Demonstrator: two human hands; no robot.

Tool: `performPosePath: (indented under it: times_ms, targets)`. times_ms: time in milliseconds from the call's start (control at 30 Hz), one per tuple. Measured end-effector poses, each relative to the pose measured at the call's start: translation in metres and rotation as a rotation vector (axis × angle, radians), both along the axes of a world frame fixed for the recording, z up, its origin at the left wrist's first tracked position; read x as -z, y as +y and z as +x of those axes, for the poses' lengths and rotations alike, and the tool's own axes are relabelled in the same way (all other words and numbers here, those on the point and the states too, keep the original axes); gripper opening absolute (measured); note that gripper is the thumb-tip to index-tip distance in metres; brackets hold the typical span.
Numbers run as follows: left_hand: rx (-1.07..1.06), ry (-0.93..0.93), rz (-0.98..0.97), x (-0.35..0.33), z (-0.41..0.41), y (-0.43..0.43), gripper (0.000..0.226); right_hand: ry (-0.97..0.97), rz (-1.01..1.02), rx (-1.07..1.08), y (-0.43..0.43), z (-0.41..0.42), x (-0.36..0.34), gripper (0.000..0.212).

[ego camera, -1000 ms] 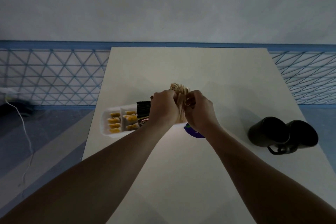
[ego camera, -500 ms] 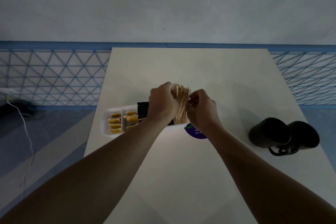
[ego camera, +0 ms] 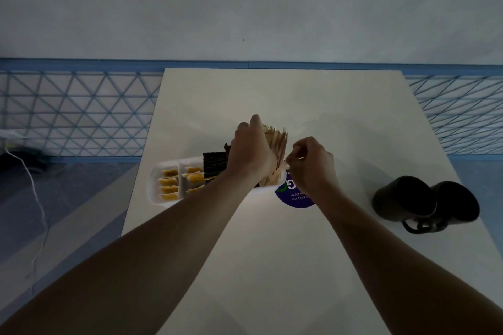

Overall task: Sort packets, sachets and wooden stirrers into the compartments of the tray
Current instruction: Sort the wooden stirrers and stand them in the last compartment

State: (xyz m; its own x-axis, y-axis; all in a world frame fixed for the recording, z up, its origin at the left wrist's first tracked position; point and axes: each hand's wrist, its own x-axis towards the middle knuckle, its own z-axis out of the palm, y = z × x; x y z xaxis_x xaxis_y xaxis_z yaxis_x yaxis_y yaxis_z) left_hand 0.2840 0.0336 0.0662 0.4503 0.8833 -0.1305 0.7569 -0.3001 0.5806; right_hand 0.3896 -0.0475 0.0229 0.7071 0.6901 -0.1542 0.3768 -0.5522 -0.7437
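A white compartment tray (ego camera: pixel 155 185) lies at the table's left edge. Its two left compartments hold yellow sachets (ego camera: pixel 168 181), and dark packets (ego camera: pixel 213 164) stand in the one beside them. A bundle of wooden stirrers (ego camera: pixel 277 144) stands upright in the tray's right end. My left hand (ego camera: pixel 251 148) is wrapped around the bundle from the left. My right hand (ego camera: pixel 310 166) sits just right of the bundle, fingers curled; whether it pinches a stirrer is unclear.
Two dark mugs (ego camera: pixel 424 202) lie on their sides at the table's right edge. A round purple sticker (ego camera: pixel 296 197) is on the table, next to the tray. A white cable (ego camera: pixel 35 190) runs across the floor to the left.
My right hand has come off the stirrer bundle and moved right and slightly down. My left hand has slid up the bundle and keeps hold of it.
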Motion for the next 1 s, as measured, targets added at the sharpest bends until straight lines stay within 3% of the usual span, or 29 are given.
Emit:
performPosePath:
  times_ms: [267, 400, 567, 633, 767, 867, 1000]
  targets:
    - [0.088, 0.036, -0.038, 0.005, 0.0, 0.007, 0.053, -0.008, 0.237, -0.12, 0.007, 0.001, -0.008, 0.015]
    - [0.077, 0.02, -0.011, 0.01, -0.001, 0.008, 0.048, -0.132, 0.208, -0.258, 0.016, -0.005, -0.006, 0.023]
    - [0.059, -0.005, -0.001, 0.018, -0.001, 0.011, 0.037, -0.146, 0.228, -0.158, 0.015, -0.005, -0.003, 0.008]
    - [0.047, -0.018, 0.001, 0.02, -0.001, 0.013, 0.03, -0.112, 0.239, -0.093, 0.009, -0.003, -0.003, 0.017]
    - [0.02, -0.023, -0.018, 0.019, 0.0, 0.017, 0.023, -0.05, 0.148, -0.038, 0.002, 0.002, -0.003, 0.033]
    - [0.028, 0.003, -0.055, 0.016, 0.001, 0.02, 0.021, 0.055, -0.044, -0.15, 0.005, 0.004, 0.003, 0.051]
    - [0.062, 0.035, -0.077, 0.009, 0.002, 0.019, 0.017, 0.064, -0.138, -0.305, 0.01, -0.004, 0.005, 0.045]
